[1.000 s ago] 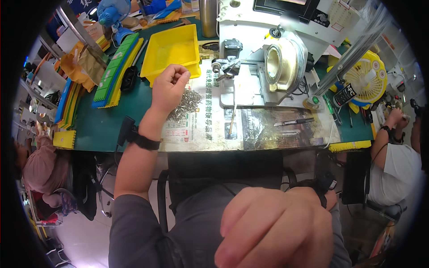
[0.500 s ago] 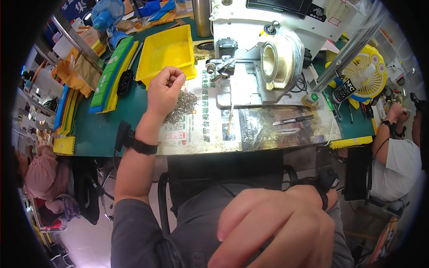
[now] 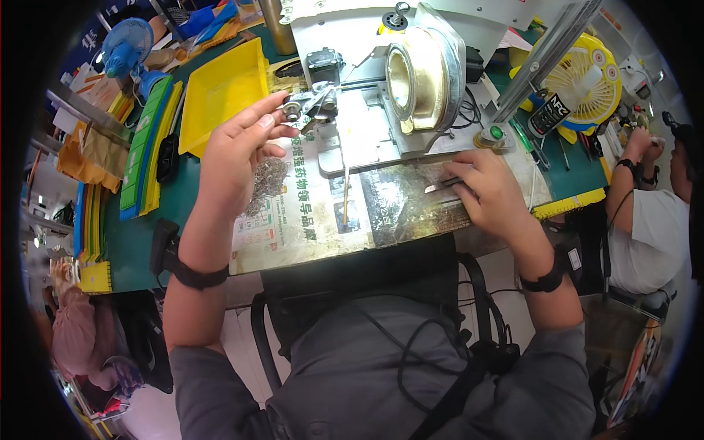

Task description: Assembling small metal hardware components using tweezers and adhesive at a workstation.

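My left hand [image 3: 238,150] reaches over a pile of small silvery metal pieces [image 3: 268,187], fingers stretched and apart. Its fingertips are close to the round end of a metal clamp fixture [image 3: 312,101] on the machine; whether they touch it I cannot tell. At the right, my right hand [image 3: 488,189] has its thumb and fingers closed on the dark handle of a utility knife [image 3: 452,181], low over the paper-covered tabletop. The hand hides part of the knife. A thin stick [image 3: 347,198] lies between my hands.
A yellow bin [image 3: 220,92] stands beyond my left hand. The white machine carries a brass-coloured ring [image 3: 414,84]. Green and blue boards [image 3: 147,147] lie at the left. A metal post [image 3: 543,62], a black can [image 3: 548,116] and a yellow fan [image 3: 590,81] stand right.
My right hand has gone from close below the camera to the utility knife on the table. My left hand's curled fingers have opened out toward the clamp fixture. The view has shifted.
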Motion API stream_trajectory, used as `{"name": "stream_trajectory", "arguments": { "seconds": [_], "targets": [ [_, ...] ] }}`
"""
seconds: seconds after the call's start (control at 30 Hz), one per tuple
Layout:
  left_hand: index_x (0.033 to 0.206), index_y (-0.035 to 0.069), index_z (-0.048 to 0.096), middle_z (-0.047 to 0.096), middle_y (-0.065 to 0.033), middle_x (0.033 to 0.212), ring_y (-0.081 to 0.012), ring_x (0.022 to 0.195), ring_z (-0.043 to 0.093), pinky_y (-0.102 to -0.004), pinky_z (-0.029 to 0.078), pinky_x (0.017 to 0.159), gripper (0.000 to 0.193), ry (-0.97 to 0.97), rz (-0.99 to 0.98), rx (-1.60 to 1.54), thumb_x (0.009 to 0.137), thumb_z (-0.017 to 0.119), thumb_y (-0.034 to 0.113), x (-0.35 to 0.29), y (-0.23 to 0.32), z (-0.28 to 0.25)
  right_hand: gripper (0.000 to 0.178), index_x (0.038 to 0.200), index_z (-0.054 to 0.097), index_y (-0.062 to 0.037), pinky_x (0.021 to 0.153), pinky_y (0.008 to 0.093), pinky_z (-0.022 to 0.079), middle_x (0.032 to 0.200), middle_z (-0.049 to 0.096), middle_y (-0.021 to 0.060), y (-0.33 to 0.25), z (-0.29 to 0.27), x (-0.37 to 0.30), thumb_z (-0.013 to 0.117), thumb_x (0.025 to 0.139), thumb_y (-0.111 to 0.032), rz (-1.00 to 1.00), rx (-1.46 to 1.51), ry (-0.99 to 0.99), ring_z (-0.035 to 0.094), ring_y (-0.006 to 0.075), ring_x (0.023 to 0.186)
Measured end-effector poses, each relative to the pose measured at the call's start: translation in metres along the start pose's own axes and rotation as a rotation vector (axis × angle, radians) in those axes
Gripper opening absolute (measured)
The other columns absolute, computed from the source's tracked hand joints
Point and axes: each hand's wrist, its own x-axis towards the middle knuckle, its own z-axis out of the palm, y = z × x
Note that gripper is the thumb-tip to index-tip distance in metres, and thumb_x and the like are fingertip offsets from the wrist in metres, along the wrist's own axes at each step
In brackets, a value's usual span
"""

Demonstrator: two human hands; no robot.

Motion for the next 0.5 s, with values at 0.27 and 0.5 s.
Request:
{"name": "stream_trajectory", "arguments": {
  "seconds": [0.27, 0.5],
  "targets": [
    [0.110, 0.001, 0.063, 0.064, -0.0056, 0.090, -0.0147, 0.082, 0.061, -0.0250, 0.049, 0.070, 0.019, -0.095, -0.251, -0.608, 0.104, 0.055, 0.017, 0.008, -0.029, 0.005, 0.013, 0.092, 0.072, -0.0078, 0.084, 0.0426, 0.045, 0.093, 0.064, 0.0067, 0.018, 0.002, 0.002, 0.074, 0.081, -0.014, -0.022, -0.058, -0.129, 0.060, 0.0299, 0.093],
    [0.101, 0.001, 0.064, 0.060, -0.0022, 0.080, -0.0121, 0.076, 0.056, -0.0222, 0.045, 0.070, 0.010, -0.024, 0.053, -0.392, 0.101, 0.061, 0.011, 0.014, 0.015, -0.006, 0.010, 0.094, 0.062, -0.0050, 0.068, 0.0379, 0.051, 0.084, 0.066, 0.0095, -0.024, -0.007, 0.026, 0.069, 0.090, -0.011, -0.002, 0.413, -0.173, 0.065, 0.0263, 0.075]
  ]
}}
